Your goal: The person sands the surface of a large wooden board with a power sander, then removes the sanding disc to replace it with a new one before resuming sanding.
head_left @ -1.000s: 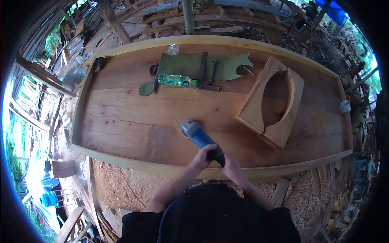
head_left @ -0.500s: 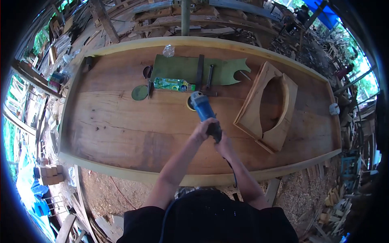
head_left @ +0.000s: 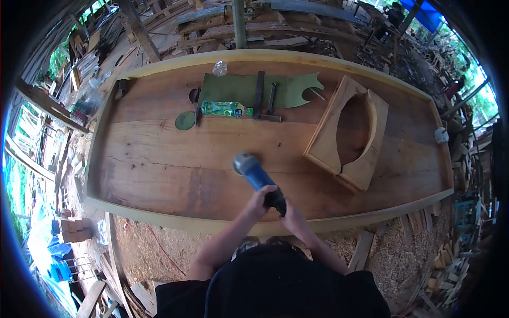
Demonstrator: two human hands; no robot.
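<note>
Drawn back toward the person since the previous frame, the blue grinder (head_left: 257, 176) has its head above or on the middle of the wooden panel (head_left: 143, 183); contact is unclear. At left, a green disc (head_left: 185, 121) and green bottle (head_left: 225, 109) lie farther off, seemingly kept out of its path. The left hand (head_left: 261, 200) wraps the grinder's body, likely guiding it; the right hand (head_left: 291, 216) closes round its rear end, probably steadying it. Rightward, an oval-holed wooden box (head_left: 326, 140) rests apart.
</note>
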